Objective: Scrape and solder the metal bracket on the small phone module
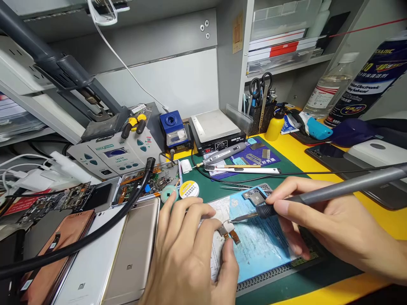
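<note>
A soldering iron [349, 184] with a dark grip is held in my right hand [321, 220], its fingers wrapped round it. The iron's thin tip points left and meets a small metal component [225, 228] with orange flex ribbons [234, 237]. My left hand [190, 250] lies over the left part of a blue and white work sheet [257, 250]; its thumb and index finger are at the component's edge, pressing or holding it, while the other fingers are spread. A small shielded board [255, 196] rests on the sheet's upper part, close to my right fingertips.
Phones [130, 258] and a black hose [104, 237] lie at the left. Behind are a parts tray [152, 180], a round tin [189, 189], a hot plate [216, 126] and a rework station [117, 154]. Tweezers [237, 187] lie beyond the sheet; bottles [330, 87] stand at the right.
</note>
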{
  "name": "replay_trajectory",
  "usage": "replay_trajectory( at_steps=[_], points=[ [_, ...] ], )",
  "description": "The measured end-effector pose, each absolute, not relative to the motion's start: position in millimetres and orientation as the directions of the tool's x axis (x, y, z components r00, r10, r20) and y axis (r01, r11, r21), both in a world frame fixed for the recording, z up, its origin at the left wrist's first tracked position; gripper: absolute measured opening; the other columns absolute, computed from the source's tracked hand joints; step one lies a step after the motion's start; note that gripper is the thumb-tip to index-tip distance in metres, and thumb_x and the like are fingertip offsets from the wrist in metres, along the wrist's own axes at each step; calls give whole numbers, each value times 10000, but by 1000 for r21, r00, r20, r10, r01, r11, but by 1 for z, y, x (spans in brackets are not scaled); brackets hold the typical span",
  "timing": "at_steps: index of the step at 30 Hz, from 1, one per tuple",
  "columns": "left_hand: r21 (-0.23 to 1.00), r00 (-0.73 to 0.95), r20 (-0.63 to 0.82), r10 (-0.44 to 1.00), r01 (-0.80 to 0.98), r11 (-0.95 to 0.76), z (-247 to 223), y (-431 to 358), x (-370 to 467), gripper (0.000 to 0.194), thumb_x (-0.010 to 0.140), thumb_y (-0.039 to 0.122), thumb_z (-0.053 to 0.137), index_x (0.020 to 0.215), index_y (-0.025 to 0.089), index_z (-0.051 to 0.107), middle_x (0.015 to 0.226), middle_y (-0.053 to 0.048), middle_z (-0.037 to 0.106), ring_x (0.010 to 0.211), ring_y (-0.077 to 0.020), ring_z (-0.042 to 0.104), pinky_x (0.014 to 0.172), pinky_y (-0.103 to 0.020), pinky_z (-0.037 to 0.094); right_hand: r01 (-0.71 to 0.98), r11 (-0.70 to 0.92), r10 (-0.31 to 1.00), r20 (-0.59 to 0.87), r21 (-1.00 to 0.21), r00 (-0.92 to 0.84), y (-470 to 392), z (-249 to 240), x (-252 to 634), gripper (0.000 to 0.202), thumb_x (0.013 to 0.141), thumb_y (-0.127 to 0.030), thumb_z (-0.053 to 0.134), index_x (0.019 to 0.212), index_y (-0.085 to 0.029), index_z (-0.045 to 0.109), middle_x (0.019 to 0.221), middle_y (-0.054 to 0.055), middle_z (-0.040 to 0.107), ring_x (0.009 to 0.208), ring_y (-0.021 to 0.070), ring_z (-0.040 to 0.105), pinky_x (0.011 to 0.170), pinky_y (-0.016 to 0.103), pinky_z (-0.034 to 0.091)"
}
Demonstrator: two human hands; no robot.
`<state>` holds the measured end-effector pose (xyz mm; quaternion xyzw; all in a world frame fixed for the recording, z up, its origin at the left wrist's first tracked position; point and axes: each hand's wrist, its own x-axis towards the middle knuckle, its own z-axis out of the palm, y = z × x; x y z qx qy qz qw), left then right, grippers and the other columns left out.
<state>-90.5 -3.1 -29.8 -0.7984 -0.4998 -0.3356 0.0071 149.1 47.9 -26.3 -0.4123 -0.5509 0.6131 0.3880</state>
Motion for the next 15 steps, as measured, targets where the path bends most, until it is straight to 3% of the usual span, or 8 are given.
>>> replay_trajectory(
  at_steps=[9,15],
  points=[
    [331,299,537,789,786,-523,-31,-1,-93,104,877,140,702,969,188,702,1007,-56,690,1082,-245,593,1168,-586,356,1,-39,933,-37,-999,-358,50,-31,155,156,901,-460,753,905,-306,729,448,-31,668,334,160,625,335,192,511],
    [314,315,558,768,776,-547,-31,1,-94,143,858,112,706,974,190,677,959,-37,699,1044,-230,603,1177,-567,352,151,210,940,157,-966,-302,42,-23,154,80,881,-350,744,840,-283,757,523,-6,659,362,177,608,351,262,521]
  ],
)
